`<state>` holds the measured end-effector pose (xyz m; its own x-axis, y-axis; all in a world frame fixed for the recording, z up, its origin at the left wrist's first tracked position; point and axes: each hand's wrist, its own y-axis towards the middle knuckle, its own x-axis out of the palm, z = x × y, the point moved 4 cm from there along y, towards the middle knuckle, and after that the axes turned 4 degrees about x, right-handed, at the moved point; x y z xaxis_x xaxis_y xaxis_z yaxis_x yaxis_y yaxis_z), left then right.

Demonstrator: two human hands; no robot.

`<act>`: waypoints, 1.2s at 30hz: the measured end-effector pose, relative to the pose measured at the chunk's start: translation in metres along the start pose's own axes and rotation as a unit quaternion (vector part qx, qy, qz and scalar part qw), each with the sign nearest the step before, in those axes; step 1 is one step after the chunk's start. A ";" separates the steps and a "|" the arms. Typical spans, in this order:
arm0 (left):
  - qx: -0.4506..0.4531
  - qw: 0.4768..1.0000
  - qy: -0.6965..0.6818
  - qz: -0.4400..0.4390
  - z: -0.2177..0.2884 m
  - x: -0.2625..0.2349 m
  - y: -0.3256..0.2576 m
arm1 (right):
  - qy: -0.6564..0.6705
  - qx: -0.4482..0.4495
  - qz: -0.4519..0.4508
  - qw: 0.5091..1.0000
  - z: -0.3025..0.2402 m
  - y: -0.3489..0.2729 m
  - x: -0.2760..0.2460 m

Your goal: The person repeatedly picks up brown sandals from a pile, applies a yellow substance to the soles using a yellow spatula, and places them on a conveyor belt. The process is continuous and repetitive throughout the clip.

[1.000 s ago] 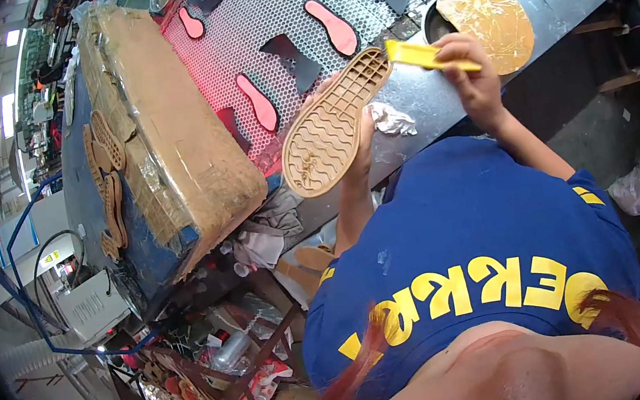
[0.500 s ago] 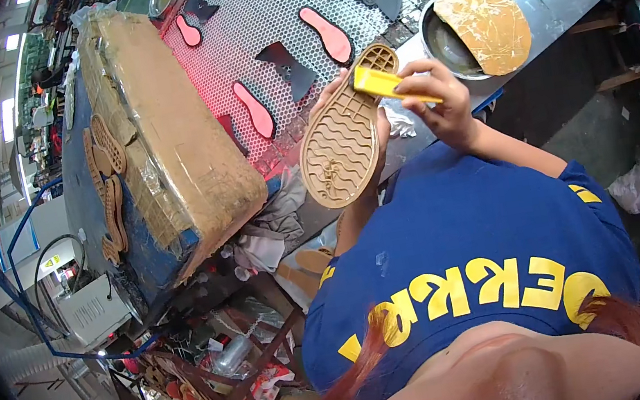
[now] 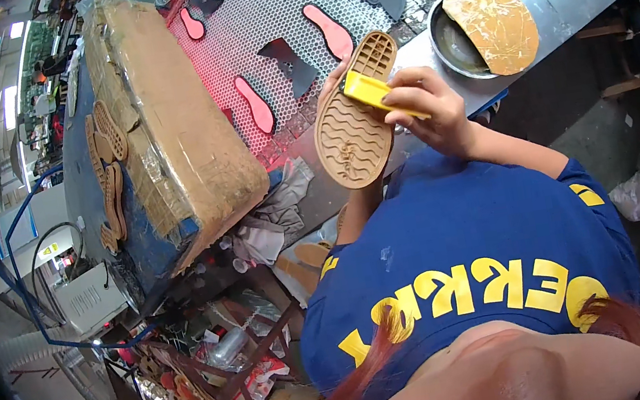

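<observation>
Tan sole (image 3: 353, 133) gripped in left fingers (image 3: 331, 82); curled right fingers (image 3: 414, 95) pinch a yellow tool (image 3: 367, 90).

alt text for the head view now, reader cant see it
A person's right hand holds a yellow tool over a treaded tan shoe sole, which the left hand holds from behind. Beyond, pink insoles and dark pieces lie on a mesh surface, with a cardboard box to the left and a partly covered round pan to the right.

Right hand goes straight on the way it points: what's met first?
Likely the tan shoe sole: the right hand points up-left, and its yellow tool overlaps the sole in the picture. One view, so whether they touch is unclear.
</observation>
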<state>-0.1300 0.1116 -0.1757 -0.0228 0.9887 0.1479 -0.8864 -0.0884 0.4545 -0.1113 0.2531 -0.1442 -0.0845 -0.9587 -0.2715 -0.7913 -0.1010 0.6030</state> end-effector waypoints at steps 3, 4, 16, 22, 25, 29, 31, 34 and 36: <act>-0.118 0.979 -0.160 0.047 -0.015 -0.004 0.003 | 0.024 -0.011 -0.018 0.999 -0.012 0.002 0.005; -0.163 0.962 -0.212 0.048 -0.016 -0.006 0.004 | 0.031 -0.019 -0.023 0.999 -0.018 0.003 0.006; -0.144 0.943 -0.299 -0.004 -0.012 0.002 -0.009 | 0.039 -0.046 -0.068 0.996 -0.030 0.002 0.006; -0.200 0.879 -0.432 -0.033 -0.026 0.005 -0.025 | 0.052 -0.079 -0.085 0.992 -0.037 0.008 -0.001; -0.215 0.851 -0.477 -0.043 -0.031 0.005 -0.028 | 0.066 -0.092 -0.109 0.988 -0.039 0.005 -0.003; -0.227 0.825 -0.515 -0.048 -0.040 0.011 -0.035 | 0.088 -0.107 -0.138 0.981 -0.038 0.004 -0.005; -0.230 0.816 -0.528 -0.050 -0.043 0.014 -0.035 | 0.100 -0.107 -0.155 0.977 -0.038 0.006 -0.008; -0.230 0.807 -0.541 -0.054 -0.048 0.018 -0.036 | 0.114 -0.094 -0.183 0.972 -0.038 0.007 -0.013; -0.199 0.837 -0.503 -0.083 -0.049 0.021 -0.033 | 0.110 -0.091 -0.199 0.969 -0.037 0.012 -0.019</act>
<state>-0.1239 0.1415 -0.2303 0.3394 0.3639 0.8674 -0.9271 0.2851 0.2432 -0.0967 0.2603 -0.1047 0.3529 -0.8652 -0.3561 -0.6131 -0.5014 0.6105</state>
